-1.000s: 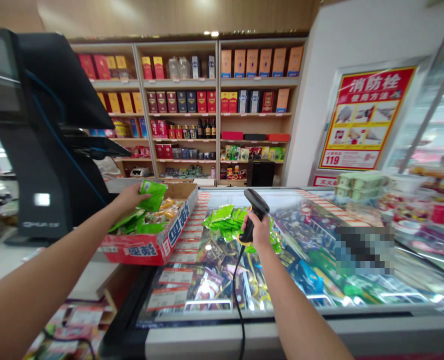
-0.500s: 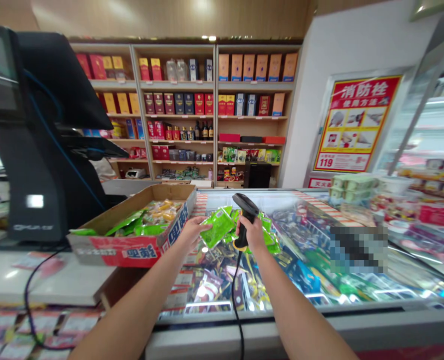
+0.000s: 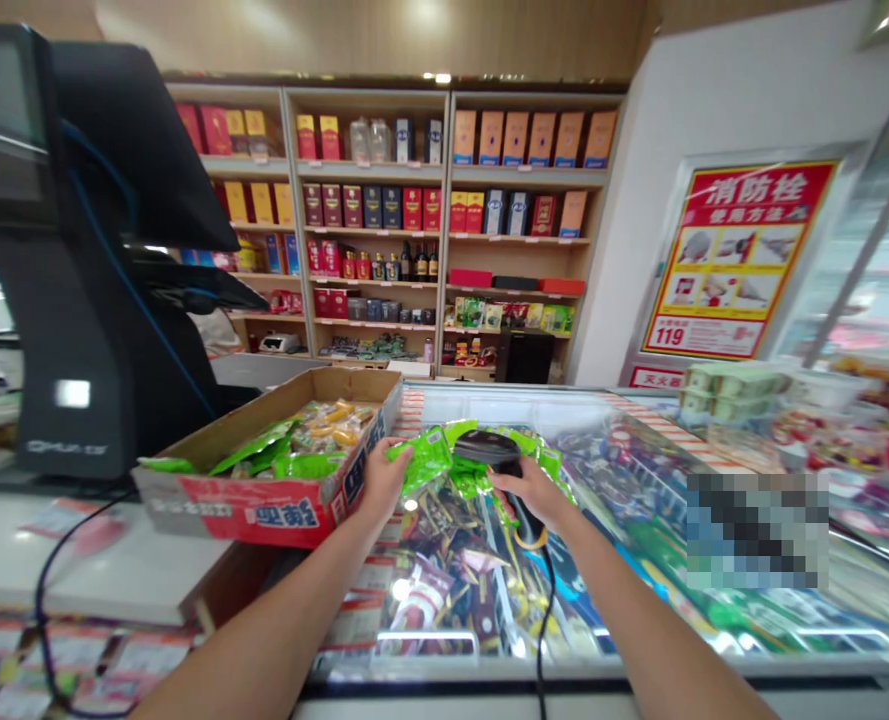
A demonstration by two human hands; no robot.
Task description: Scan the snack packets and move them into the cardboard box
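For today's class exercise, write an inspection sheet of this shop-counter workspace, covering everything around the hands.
Surface: glass-topped chest freezer, snack packets visible inside.
Job's things: green foil packet; barcode scanner; cardboard box of snacks.
Clutter: loose green packets around the scanner.
Hands: left hand holds the packet; right hand grips the scanner.
Cables: scanner cable drops over the freezer front; black cable beside the counter.
Surroundings: checkout terminal, liquor shelves, fire hydrant poster.

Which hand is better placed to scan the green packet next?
Probably the right hand: it grips the black corded barcode scanner; the left hand holds the green foil packet.
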